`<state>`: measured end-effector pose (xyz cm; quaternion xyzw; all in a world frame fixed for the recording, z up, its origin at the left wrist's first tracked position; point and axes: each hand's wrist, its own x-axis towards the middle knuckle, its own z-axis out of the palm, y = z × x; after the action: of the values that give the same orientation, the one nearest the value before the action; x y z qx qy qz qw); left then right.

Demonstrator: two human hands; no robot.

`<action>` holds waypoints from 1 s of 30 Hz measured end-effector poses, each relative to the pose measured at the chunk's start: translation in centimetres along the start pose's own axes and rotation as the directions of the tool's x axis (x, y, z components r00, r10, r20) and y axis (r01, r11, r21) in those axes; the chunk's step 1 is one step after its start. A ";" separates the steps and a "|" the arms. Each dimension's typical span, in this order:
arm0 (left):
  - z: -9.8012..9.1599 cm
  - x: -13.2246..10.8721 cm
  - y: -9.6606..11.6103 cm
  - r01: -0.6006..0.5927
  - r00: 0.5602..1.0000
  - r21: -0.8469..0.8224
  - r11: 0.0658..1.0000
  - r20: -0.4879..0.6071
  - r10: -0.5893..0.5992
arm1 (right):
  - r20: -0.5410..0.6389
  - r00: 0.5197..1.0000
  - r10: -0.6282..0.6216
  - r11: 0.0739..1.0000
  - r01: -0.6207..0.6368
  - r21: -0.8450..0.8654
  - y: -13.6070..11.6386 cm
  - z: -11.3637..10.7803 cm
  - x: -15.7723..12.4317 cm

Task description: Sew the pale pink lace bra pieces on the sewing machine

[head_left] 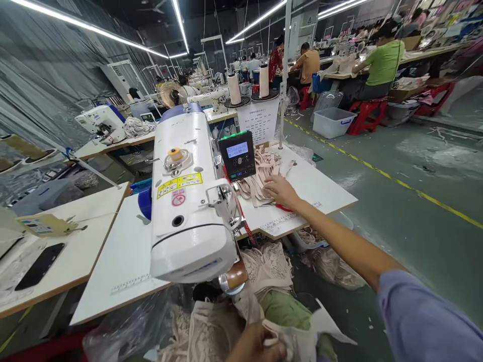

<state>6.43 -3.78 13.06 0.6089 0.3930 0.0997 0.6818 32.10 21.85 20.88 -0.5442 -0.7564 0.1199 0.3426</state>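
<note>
My right hand (279,191) reaches onto the heap of beige straps (260,176) on the white table, its fingers bent at the heap's right side; whether a strap is between them is too small to tell. Low in the view, my left hand (256,344) pinches the edge of a beige garment piece (292,334) over my lap. The white sewing machine (188,201) stands between, with a lit control panel (238,155) beside the straps. Red-handled scissors (284,207) lie just under my right hand.
Beige lace garments (215,327) hang below the machine head. Two thread cones stand behind the panel, near a white pole (284,75). A black phone (39,266) lies on the left table (90,241). A clear bin (332,122) and seated people are farther right.
</note>
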 end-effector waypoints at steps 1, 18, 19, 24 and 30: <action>0.0 0.0 0.1 -0.022 1.000 0.003 1.000 0.015 0.022 | -0.034 0.999 -0.009 1.000 0.010 0.010 -0.5 -0.3 -1.1; -1.1 -3.2 2.8 -0.032 0.928 0.174 0.984 -0.361 0.094 | 0.489 0.701 -0.519 0.824 0.260 0.503 -12.1 2.1 -18.1; -1.3 -3.2 3.3 -0.023 0.937 0.115 0.993 -0.345 0.061 | 0.437 0.744 -0.505 0.827 0.271 0.494 -11.8 2.3 -18.1; -2.3 -3.8 5.5 -0.033 0.888 -0.073 0.997 -0.459 -0.005 | 0.452 0.884 -0.120 0.803 -0.181 0.567 -10.9 4.0 -19.7; -2.5 -4.1 5.9 -0.046 0.932 -0.151 0.987 -0.363 -0.012 | 0.738 0.667 -0.099 0.428 -0.641 0.637 -12.7 6.0 -21.0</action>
<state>4.02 -3.05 20.23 0.5279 0.4977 0.2468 0.6425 22.43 -0.80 15.40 -0.3321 -0.5441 0.7333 0.2364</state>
